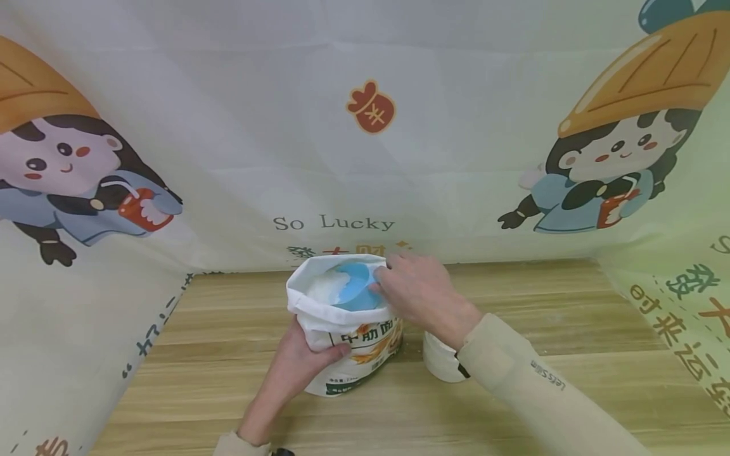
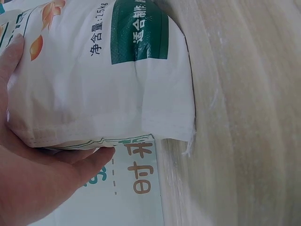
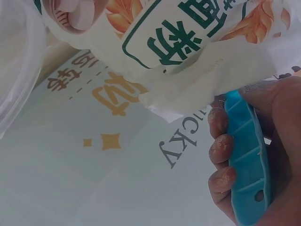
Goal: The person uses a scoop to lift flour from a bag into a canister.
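Observation:
A white flour bag (image 1: 365, 373) with a rolled-down rim stands on the table, with white flour (image 1: 322, 288) inside its open mouth. My left hand (image 1: 299, 358) grips the bag's left side, thumb on the printed front; in the left wrist view its fingers (image 2: 96, 160) reach along the bag's side. Over the mouth, my right hand (image 1: 422, 291) holds a blue scoop (image 1: 356, 292), whose bowl is down inside the bag against the flour. The right wrist view shows flour-dusted fingers (image 3: 221, 149) curled round the scoop's ribbed handle (image 3: 247, 155).
A white container (image 1: 441, 361) stands right of the bag, partly hidden under my right forearm; a translucent rim (image 3: 28, 80) shows at the left of the right wrist view. The wood-grain table (image 1: 188, 380) meets a printed cloth backdrop (image 1: 239, 126) behind and at both sides.

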`<state>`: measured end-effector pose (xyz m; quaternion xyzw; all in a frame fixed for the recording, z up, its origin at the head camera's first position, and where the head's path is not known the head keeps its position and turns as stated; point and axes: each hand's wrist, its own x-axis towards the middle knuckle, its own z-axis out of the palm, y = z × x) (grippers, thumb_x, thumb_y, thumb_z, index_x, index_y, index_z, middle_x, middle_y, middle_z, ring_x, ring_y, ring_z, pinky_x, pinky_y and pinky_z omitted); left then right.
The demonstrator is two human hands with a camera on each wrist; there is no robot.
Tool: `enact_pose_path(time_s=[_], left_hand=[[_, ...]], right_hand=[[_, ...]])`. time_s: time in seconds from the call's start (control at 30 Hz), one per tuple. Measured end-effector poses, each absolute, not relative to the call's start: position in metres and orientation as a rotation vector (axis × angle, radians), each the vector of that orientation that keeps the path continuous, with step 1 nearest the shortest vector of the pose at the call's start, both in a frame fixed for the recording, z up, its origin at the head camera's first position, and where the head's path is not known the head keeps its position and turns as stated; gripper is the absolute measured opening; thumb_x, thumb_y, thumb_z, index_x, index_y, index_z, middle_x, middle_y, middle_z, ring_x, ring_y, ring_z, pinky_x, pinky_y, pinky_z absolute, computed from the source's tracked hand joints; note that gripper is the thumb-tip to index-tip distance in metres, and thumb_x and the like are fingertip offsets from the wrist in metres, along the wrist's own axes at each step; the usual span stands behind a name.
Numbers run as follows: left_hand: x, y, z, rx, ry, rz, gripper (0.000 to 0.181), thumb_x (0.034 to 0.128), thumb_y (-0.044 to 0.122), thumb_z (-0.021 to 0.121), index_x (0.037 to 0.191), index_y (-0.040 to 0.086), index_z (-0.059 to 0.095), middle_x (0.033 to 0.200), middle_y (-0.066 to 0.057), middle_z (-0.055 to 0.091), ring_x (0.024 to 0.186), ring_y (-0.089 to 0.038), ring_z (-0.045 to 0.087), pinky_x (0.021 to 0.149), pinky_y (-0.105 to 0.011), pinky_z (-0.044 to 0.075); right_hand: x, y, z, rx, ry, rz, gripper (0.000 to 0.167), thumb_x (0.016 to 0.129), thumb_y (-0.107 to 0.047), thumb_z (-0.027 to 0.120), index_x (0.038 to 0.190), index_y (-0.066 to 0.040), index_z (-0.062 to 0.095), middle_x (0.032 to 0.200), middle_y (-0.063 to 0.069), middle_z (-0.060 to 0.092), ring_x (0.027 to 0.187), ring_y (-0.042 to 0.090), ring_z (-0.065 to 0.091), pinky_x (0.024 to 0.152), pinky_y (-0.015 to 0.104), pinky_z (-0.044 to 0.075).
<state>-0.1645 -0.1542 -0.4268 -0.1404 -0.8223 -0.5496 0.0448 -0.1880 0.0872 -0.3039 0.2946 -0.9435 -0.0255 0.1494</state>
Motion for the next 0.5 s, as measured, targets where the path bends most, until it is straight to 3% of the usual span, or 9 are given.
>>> enact_pose_path(time_s=[0.5], left_hand=[[-0.165, -0.1528, -0.4282, -0.457, -2.501, -1.683, 0.09, 0.0734, 0.016, 0.094, 0.146, 0.021, 0.041, 0.134, -0.001, 0.06, 0.119, -0.023, 0.061, 0.104, -0.048, 0.049]], right_hand=[[-0.1898, 0.0977, -0.3124, 0.869, -2.609, 0.138, 0.02, 0.099, -0.034, 0.071, 0.097, -0.015, 0.075, 0.083, -0.002, 0.06, 0.07, 0.016, 0.053, 0.053, 0.029, 0.047]])
